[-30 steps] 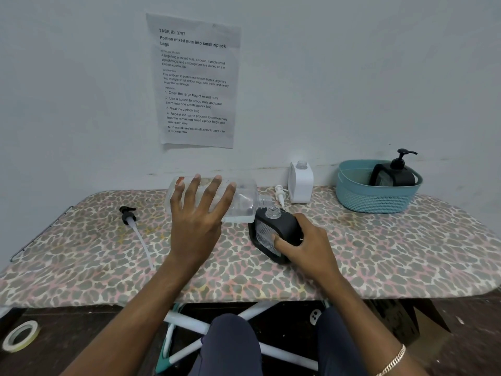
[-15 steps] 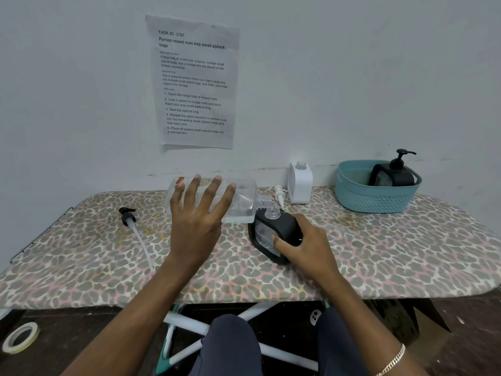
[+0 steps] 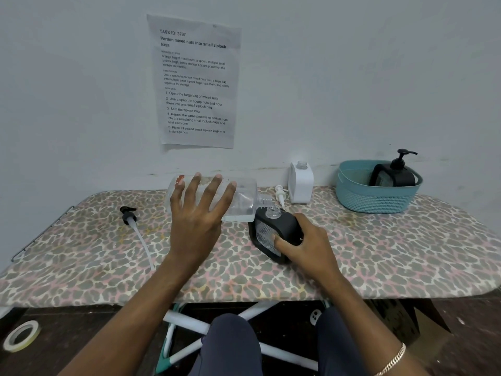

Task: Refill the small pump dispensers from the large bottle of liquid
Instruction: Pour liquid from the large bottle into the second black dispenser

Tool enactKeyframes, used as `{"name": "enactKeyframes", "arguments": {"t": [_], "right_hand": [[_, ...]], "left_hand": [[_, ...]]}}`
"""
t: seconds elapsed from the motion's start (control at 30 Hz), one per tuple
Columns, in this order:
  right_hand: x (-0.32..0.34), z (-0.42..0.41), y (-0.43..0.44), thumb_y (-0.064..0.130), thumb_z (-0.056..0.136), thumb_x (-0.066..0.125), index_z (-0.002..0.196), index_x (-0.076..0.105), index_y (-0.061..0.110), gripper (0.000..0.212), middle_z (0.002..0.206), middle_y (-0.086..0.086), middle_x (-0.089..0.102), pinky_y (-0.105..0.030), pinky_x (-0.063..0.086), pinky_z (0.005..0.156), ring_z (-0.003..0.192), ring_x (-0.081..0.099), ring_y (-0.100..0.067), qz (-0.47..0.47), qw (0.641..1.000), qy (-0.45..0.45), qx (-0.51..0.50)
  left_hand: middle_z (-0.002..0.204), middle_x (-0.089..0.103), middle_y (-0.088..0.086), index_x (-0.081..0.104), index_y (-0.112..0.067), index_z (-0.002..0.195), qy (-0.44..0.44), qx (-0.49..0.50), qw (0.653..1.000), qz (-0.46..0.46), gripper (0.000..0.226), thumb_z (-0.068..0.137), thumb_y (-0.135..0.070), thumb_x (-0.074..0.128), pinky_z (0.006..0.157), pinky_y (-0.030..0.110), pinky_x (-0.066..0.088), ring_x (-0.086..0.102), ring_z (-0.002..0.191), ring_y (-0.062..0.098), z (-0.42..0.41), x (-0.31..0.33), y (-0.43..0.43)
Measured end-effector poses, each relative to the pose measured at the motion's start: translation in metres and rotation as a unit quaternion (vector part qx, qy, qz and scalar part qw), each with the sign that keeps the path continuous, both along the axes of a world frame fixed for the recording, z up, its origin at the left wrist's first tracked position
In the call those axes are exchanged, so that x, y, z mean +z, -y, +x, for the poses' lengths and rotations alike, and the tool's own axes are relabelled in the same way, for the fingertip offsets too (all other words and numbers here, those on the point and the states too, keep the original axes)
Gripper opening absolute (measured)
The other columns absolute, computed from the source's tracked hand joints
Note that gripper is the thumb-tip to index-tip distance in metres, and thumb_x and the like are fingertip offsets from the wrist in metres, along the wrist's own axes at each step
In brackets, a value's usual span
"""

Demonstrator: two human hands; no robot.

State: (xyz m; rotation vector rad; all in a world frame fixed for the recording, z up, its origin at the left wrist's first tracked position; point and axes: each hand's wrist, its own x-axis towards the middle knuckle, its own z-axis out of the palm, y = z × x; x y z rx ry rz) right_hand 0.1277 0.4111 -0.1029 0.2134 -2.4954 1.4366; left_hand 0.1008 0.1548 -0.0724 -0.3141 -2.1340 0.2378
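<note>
My left hand [image 3: 199, 215] grips the large clear bottle [image 3: 244, 199], held on its side with the open neck pointing right, just over the mouth of a black dispenser [image 3: 276, 232]. A little clear liquid lies along the bottle's lower side. My right hand [image 3: 303, 244] holds the black dispenser, tilted, on the board; its pump is off and its clear neck is open. A black pump head [image 3: 127, 214] with a long white tube lies at the left. A white dispenser [image 3: 300, 183] without pump stands at the back, a white pump [image 3: 280, 194] lying beside it.
A teal basket [image 3: 374, 199] at the back right holds another black dispenser [image 3: 394, 175] with its pump on. The leopard-print ironing board [image 3: 379, 253] stands against a wall bearing a printed sheet [image 3: 195, 82]. A tape roll [image 3: 20, 336] lies on the floor at the left.
</note>
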Motion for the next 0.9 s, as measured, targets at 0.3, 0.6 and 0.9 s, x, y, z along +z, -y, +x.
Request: {"name": "enactKeyframes", "arguments": {"t": [0.3,0.6,0.9], "right_hand": [[-0.0005,-0.0010,-0.0004,0.036,0.085,0.082,0.109,0.063,0.027,0.032,0.093,0.013,0.072,-0.035,0.060,0.069,0.082,0.068,-0.006,0.004,1.000,0.002,0.000],[-0.0015,-0.0016,-0.0009,0.031,0.085,0.082,0.108,0.064,0.026,0.030,0.089,0.011,0.072,-0.025,0.054,0.063,0.080,0.065,-0.004,-0.008,1.000,-0.002,0.004],[-0.0021,-0.0015,-0.0011,0.031,0.085,0.082,0.110,0.064,0.025,0.031,0.092,0.009,0.074,-0.032,0.057,0.068,0.080,0.069,-0.007,-0.010,1.000,-0.003,0.006]], "left_hand": [[0.150,0.060,0.014,0.057,-0.019,0.150,-0.005,-0.003,1.000,0.002,0.074,0.082,0.008,0.061,0.117,0.068,0.032,0.052,0.139,0.049,-0.0010,0.0012,-0.0004],[0.150,0.061,0.014,0.058,-0.019,0.150,-0.014,-0.007,1.000,0.002,0.076,0.080,0.010,0.065,0.116,0.069,0.033,0.053,0.138,0.049,-0.0024,0.0000,0.0006],[0.150,0.060,0.014,0.058,-0.019,0.150,-0.013,-0.006,1.000,-0.001,0.077,0.080,0.010,0.068,0.116,0.069,0.034,0.053,0.139,0.049,-0.0017,-0.0004,0.0013]]}}
